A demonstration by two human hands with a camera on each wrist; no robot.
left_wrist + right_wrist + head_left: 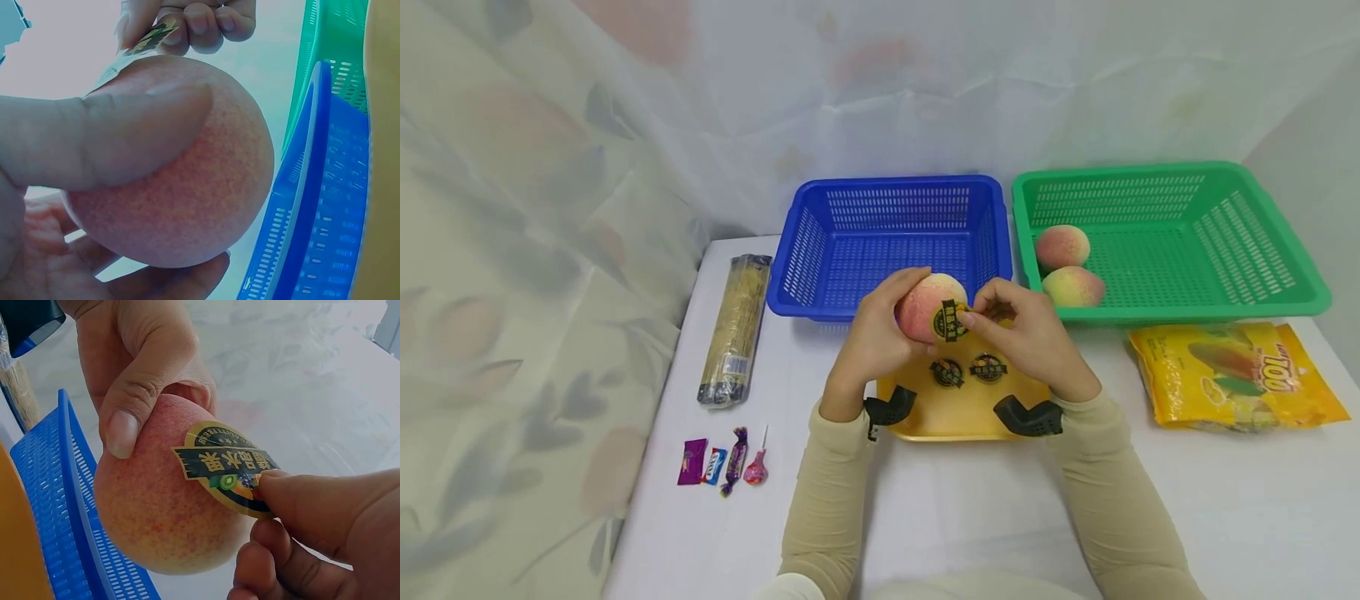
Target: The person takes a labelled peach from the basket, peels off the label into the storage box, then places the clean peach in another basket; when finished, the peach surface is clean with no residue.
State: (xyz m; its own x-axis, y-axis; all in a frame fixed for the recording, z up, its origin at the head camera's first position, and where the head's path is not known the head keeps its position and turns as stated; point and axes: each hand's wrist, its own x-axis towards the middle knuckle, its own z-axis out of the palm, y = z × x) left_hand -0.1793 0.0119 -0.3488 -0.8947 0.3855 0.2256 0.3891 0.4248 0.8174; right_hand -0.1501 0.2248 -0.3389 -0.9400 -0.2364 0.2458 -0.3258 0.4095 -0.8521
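Note:
My left hand [877, 329] grips a pink and pale-yellow peach [921, 307] above a yellow tray, its thumb laid across the fruit in the left wrist view. Between the thumb and index finger of my right hand [1026, 333] is the edge of a round black and gold sticker [228, 465] with fruit pictures and lettering. The sticker lies against the peach's side; whether it is fully stuck there I cannot tell. Two similar stickers, one on the left [947, 373] and one on the right [988, 367], lie on the tray [955, 421].
Behind the hands is a blue basket [887, 317]. To its right, a green basket [1195, 313] holds two peaches [1073, 287]. A yellow mango candy bag [1232, 375] lies at right. Wrapped sticks [735, 329], a lollipop [756, 468] and several wrapped candies [735, 461] lie at left.

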